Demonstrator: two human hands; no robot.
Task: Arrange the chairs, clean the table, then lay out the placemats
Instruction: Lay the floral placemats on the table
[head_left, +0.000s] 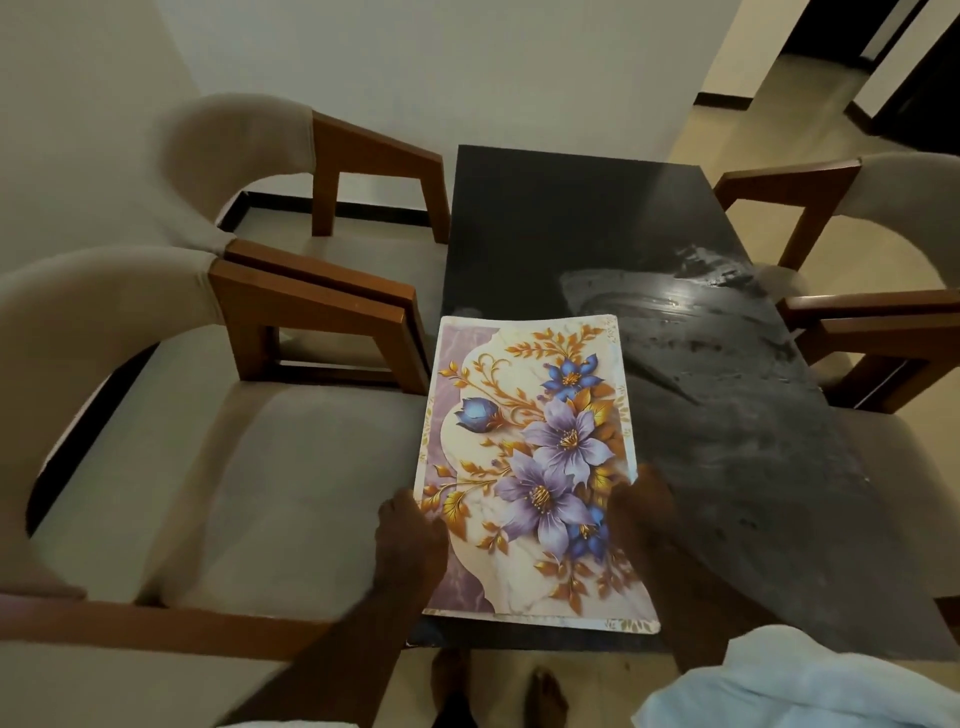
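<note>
Head view: streaked dark table (571, 218) between beige chairs (285, 467); left hand (410, 525), right hand (644, 514) grip placemat (535, 415) sides.

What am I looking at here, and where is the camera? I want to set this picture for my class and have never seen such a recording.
There is no machine here: a person is working with bare hands. The single picture comes from a camera worn on the head, looking forward and down, which is why bare feet show at the bottom. The left hand and right hand touch the side edges of a floral placemat lying on a dark table. Blur hides whether they grip or press it. Wet wipe streaks cross the tabletop. Cushioned chairs stand on both sides, and a white cloth shows lower right.
</note>
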